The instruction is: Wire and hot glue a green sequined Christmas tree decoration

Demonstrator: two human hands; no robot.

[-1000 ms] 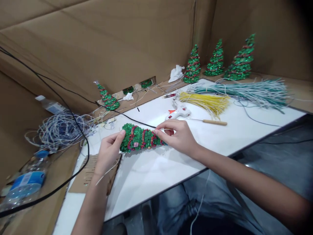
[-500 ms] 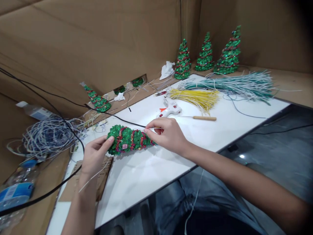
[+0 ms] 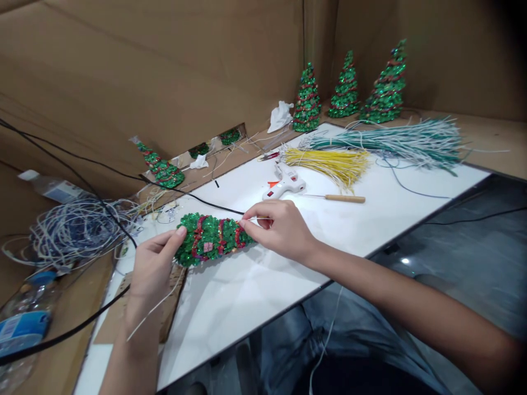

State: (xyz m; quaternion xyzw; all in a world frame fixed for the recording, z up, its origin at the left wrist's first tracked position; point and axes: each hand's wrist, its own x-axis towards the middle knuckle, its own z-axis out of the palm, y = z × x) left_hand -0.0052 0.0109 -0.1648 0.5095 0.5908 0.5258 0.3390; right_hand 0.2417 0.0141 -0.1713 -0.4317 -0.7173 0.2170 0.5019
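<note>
A glittery green miniature Christmas tree with red garlands and a small pink box lies sideways above the white board. My left hand grips its wide base, thumb on top. A thin pale wire trails out below the base, across my left wrist. At the narrow end, my right hand is closed, thumb and forefinger pinching a thin white wire against the tree. The tree's tip is hidden behind that hand. Beyond it lie a white glue gun and a wooden-handled awl.
Yellow wires and green-white wires lie in bundles on the white board. Several finished trees stand along the cardboard wall. At left are tangled wire, plastic bottles and a black cable.
My left hand and the tree's base have shifted slightly left. My right hand stays almost in place, and the wire in its pinch shows more clearly.
</note>
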